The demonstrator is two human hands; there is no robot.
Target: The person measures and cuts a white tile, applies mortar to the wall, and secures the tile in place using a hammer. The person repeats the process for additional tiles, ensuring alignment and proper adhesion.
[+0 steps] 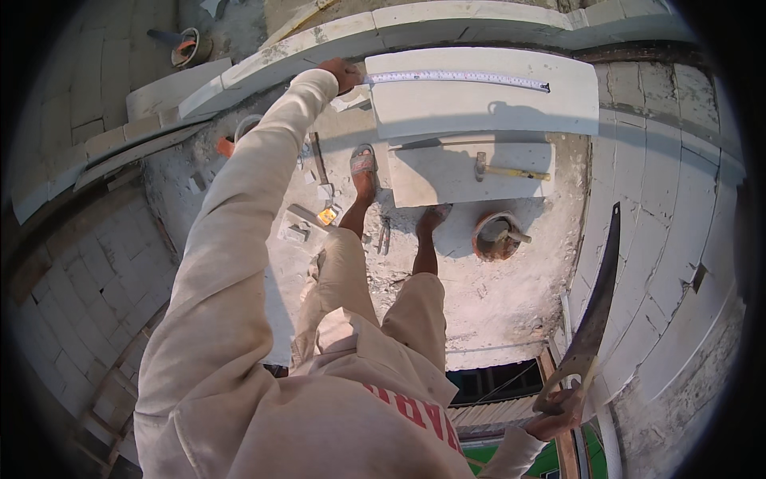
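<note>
Stretched out at the far side, my left hand (341, 75) is closed on a tape measure, its case mostly hidden by the fingers. The pulled-out tape blade (459, 77) lies across a large white block (479, 108), its end hook toward the block's right side. A thin dark stick pokes out left of that hand; I cannot make out what it is. Low on the right, my right hand (560, 415) grips the handle of a handsaw (594, 311), whose long blade points up and away. The saw is apart from the block.
A hammer (515, 171) rests on a second white block (431, 176) nearer my feet. Beside it stands a bucket (496, 236) with a tool in it. Rubble and a yellow item (328, 215) lie left of my feet. Block walls (646, 207) rise on both sides; an opening lies behind me.
</note>
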